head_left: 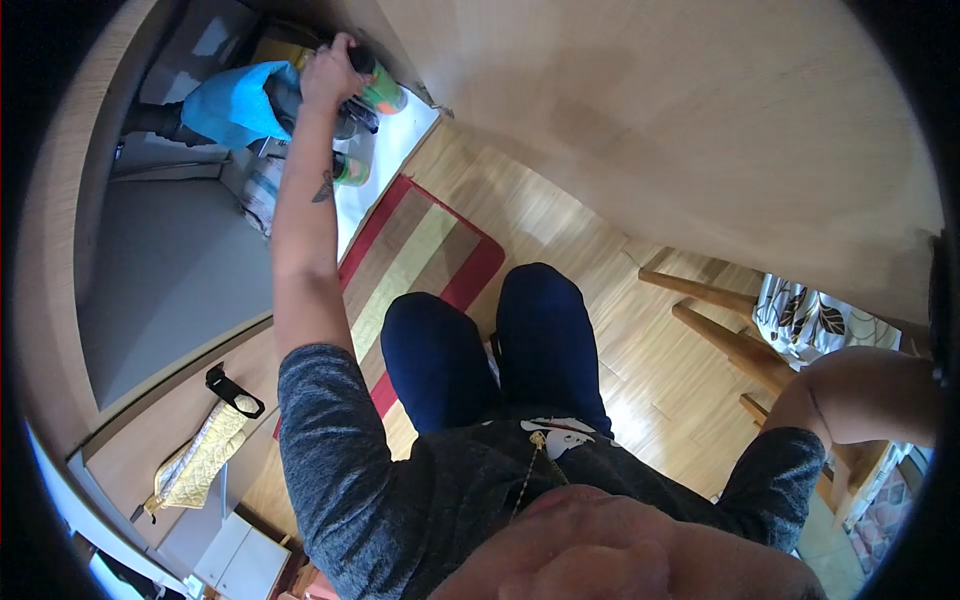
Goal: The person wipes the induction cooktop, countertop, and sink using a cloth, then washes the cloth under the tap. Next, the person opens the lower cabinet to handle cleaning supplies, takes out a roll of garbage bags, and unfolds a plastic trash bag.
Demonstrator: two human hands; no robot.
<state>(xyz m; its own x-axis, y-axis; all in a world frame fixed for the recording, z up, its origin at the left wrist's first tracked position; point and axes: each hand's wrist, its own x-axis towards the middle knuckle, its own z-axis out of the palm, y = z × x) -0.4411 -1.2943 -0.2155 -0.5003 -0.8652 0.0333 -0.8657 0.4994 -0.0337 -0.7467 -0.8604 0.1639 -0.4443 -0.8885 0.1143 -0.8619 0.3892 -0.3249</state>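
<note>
Head view: can [384, 93] upright, lid [362, 59] up

Two green containers [386, 93] [351, 170], one blue cloth [232, 105], one striped mat [412, 268].

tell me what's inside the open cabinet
The cabinet holds a blue cloth, a green bottle by the left hand, and another green container partly behind the left arm. Whatever the cloth and arm cover can't be seen.

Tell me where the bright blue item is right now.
In the head view, the bright blue item is at the upper left, inside the cabinet, just left of your left hand.
</note>
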